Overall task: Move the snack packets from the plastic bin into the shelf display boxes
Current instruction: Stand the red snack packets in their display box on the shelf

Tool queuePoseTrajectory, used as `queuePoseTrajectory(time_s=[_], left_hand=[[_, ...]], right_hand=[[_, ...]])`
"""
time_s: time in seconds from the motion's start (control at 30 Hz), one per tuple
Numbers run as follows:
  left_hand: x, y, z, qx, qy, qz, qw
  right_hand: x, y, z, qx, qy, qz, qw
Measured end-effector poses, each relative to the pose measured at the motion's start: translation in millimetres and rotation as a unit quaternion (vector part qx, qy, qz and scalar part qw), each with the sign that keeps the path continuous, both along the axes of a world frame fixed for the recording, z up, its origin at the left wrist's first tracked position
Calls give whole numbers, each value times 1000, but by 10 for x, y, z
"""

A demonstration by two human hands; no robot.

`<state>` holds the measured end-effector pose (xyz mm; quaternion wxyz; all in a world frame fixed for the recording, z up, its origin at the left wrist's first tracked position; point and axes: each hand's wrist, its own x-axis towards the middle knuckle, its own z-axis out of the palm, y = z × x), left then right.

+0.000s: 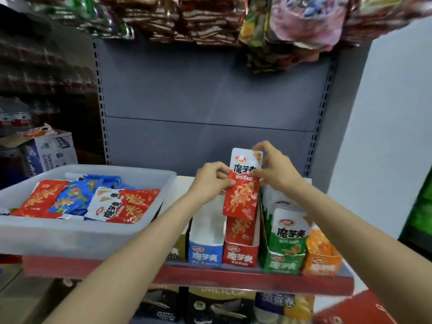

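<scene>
A red-and-white snack packet (243,185) stands upright over the red display box (240,256). My left hand (211,180) pinches its left edge and my right hand (274,169) pinches its upper right edge. Another red packet (239,230) sits in that box below it. The translucent plastic bin (77,237) rests on the shelf at the left and holds several red and blue packets (77,199). The blue display box (204,251) looks empty. Green packets stand in the green box (284,263), and the orange box (323,263) holds orange ones.
The red-edged shelf (257,280) carries the boxes and bin. Hanging snack bags (292,31) crowd the top of the grey back panel. A cardboard carton (50,150) sits far left. More goods stand on the lower shelf (222,305).
</scene>
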<state>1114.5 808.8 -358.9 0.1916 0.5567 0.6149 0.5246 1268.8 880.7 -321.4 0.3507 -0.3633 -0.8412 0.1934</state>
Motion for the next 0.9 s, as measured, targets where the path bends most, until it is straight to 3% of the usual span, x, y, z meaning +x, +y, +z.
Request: queuePoseTrajectory(time_s=[0.3,0.67,0.9], left_hand=[[119,151,11,-29,69,34,997],[123,203,-183,-24,235,105,966],[-326,-195,-53,39,179,160,970]], right_hand=[[109,125,58,55,-12,-16,998],[-115,230,-12,66,-260,9,963],[-474,-117,-40,73,-127,53,988]])
